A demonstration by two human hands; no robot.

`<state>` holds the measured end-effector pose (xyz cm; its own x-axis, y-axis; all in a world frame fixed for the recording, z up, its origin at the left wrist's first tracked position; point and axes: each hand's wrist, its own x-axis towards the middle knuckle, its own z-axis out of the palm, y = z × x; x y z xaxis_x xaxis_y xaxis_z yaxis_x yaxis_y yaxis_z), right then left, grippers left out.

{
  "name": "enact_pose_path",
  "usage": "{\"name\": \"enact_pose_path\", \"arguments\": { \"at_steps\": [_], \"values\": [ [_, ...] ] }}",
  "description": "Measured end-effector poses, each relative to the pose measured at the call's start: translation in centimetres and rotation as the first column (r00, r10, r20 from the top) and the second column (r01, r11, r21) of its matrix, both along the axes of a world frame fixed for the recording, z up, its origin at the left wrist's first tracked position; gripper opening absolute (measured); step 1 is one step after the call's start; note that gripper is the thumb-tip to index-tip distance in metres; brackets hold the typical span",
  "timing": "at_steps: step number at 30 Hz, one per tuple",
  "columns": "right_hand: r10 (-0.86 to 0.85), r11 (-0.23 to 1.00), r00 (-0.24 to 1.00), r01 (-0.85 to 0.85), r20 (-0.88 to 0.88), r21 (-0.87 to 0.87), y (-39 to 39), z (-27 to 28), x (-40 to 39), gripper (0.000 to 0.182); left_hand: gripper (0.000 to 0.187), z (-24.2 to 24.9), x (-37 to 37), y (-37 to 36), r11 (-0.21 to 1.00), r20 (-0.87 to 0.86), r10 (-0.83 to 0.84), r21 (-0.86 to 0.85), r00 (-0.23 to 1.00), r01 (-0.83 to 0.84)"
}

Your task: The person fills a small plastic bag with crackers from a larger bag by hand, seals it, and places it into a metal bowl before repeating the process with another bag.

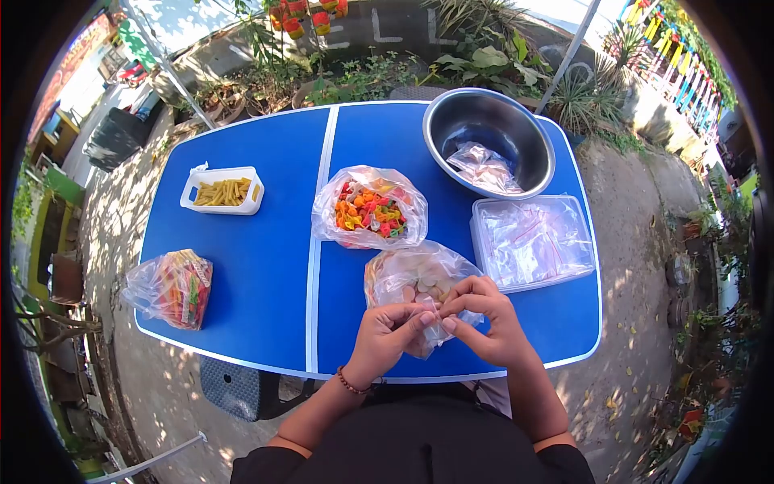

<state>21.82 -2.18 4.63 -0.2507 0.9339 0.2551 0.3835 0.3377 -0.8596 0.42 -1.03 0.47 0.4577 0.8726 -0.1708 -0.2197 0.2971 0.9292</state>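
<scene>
Blue surface (242,282) w/ a steel bowl (516,121) at the far right. Bag of pale discs (409,270) is on the near side, right of ctr, just under the hands. L hand (387,335) and R hand (488,321) are both pinching a small clear packet (430,302) btwn their fingertips, over the bag, so neither's nearer tbh. Fingers hide most of it, so can't tell its long axis or which way it points.
</scene>
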Motion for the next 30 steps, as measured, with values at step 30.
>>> {"name": "enact_pose_path", "arguments": {
  "at_steps": [30],
  "values": [
    [-0.035,0.986,0.994,0.019,-0.101,-0.163,-0.2,1.7,1.0,0.008,0.038,0.3,0.6,-0.4,0.993,0.138,-0.115,-0.023,0.984,0.119]
  ]
}}
